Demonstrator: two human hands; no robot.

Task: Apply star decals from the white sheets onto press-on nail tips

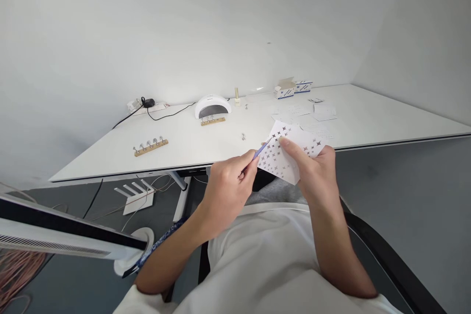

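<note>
My left hand (230, 184) is closed around slim blue tweezers (260, 149), their thin tip pointing up and to the right. The tip meets, or hovers just over, the upper left part of a white sticker sheet (290, 171) printed with rows of dark four-pointed stars. My right hand (318, 171) grips this sheet from its right side, the thumb lying across the front and the other fingers mostly hidden behind. The sheet is tilted towards me above my lap, at the table's front edge.
On the white table (184, 149) stand a white nail lamp (212, 104), a wooden strip with nail-tip stands (150, 147), a similar strip (213, 121), a small bottle (237, 98), and boxes (285, 89). More sheets (324, 111) lie at right. A router (139, 200) sits below.
</note>
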